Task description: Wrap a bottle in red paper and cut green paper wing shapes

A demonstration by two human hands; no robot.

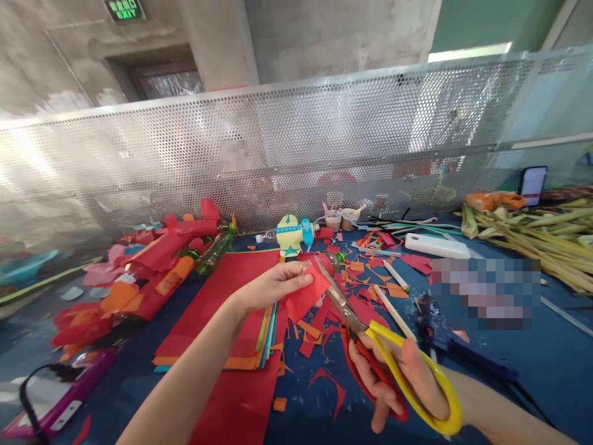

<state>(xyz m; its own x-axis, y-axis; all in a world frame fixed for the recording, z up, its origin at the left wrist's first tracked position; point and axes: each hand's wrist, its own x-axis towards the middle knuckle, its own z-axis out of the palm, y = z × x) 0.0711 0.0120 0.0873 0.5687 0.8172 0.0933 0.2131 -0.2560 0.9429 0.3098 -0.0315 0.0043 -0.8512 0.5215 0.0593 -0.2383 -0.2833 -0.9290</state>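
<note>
Between the thumb and fingers of my left hand (282, 283) is a small piece of red paper (311, 289), raised above the table. My right hand (407, 371) has its fingers through the handles of a pair of scissors (345, 309), one handle yellow and one red. The blades point up and to the left, and their tips meet the red paper; how far they cut into it I cannot tell. Below my left hand lies a stack of coloured paper sheets (208, 321), red on top. Red and orange scraps (312, 334) are scattered under the blades.
Paper-covered bottles (157, 253) crowd the left side. A yellow-and-blue decorated bottle (290, 233) lies at the back, before a perforated metal screen (324, 136). To the right are a blue glue gun (440, 337), a white case (436, 246), dry stalks (551, 241) and a phone (532, 185).
</note>
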